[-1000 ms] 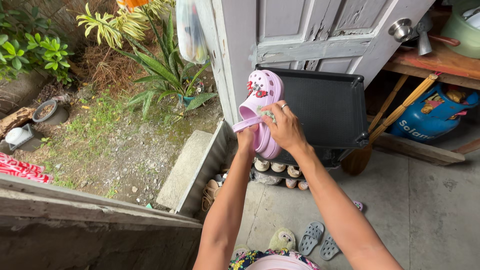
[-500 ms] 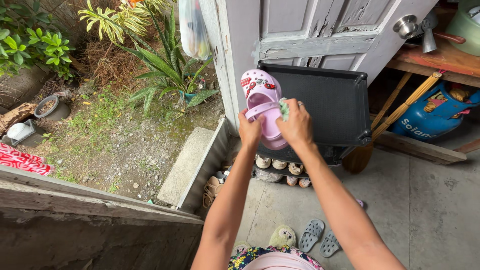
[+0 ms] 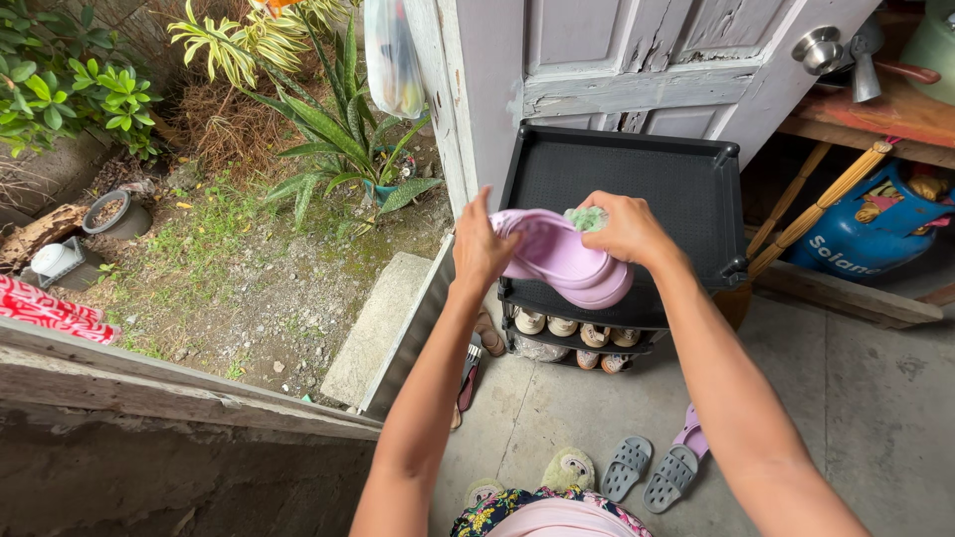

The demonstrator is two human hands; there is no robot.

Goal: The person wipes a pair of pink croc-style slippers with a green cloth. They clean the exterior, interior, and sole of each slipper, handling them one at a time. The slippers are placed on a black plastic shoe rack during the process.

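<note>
The left hand [image 3: 480, 249] grips one end of a pink clog [image 3: 559, 257], held sole-up above the black shoe rack [image 3: 686, 189]. The right hand [image 3: 625, 227] presses a green sponge [image 3: 587, 218] against the clog's far side, fingers closed around it.

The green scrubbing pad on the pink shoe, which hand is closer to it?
Right. The right hand presses the green pad against the pink shoe, fingers on it. The left hand grips the shoe's other end, apart from the pad.

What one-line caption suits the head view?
Left hand steadies a lilac rubber clog while right hand presses a green scrub pad above a black plastic shoe rack.
</note>
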